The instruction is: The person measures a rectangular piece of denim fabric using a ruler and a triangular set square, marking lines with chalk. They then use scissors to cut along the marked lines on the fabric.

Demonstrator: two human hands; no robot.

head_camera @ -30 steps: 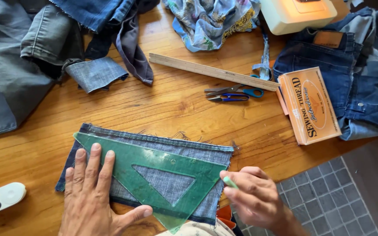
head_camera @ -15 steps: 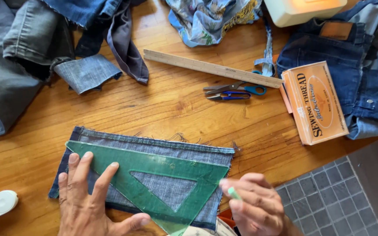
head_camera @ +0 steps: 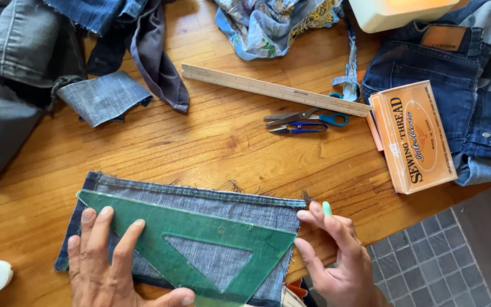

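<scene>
Denim piece point(head_camera: 200, 196) flat on desk point(head_camera: 211, 136), green triangle point(head_camera: 200, 233) pressed on it by open left hand point(head_camera: 109, 261); right hand point(head_camera: 336, 256) pinching chalk point(head_camera: 327, 208) at edge. No marked line visible yet.

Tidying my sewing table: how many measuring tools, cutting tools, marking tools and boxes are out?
Measuring tools: 2, green set square and wooden ruler
Cutting tools: 2, scissors and blue snips
Marking tools: 1, green chalk
Boxes: 1, orange box
Total: 6
</scene>
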